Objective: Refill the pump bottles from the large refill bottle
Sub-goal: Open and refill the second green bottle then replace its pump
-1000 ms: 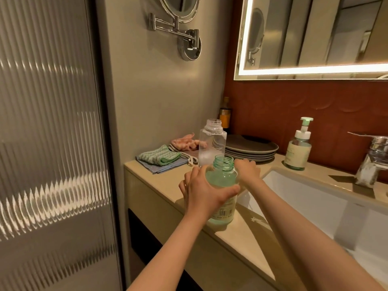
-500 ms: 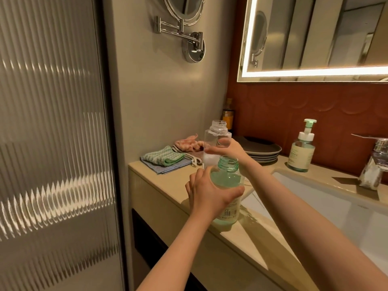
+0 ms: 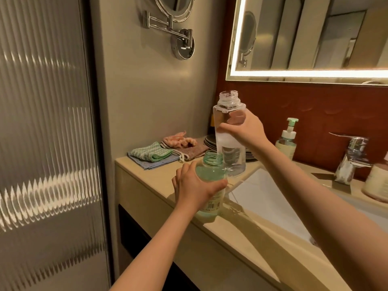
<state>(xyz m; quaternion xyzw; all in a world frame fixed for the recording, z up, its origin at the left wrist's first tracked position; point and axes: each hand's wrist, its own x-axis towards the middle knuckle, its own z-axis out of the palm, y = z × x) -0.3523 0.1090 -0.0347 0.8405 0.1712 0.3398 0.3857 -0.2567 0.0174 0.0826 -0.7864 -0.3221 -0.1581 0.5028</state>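
Clasping green bottle (image 3: pixel 210 174), left hand (image 3: pixel 195 186) covers its middle; right hand (image 3: pixel 246 131) grips clear bottle (image 3: pixel 231 154).

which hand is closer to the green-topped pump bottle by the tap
Right. The right hand, gripping the clear bottle, is just left of the pump bottle; the left hand holds the green bottle farther off.

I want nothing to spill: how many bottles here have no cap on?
2. The clear bottle held in the right hand, and the green bottle standing on the counter in the left hand. The pump bottle has its pump on.
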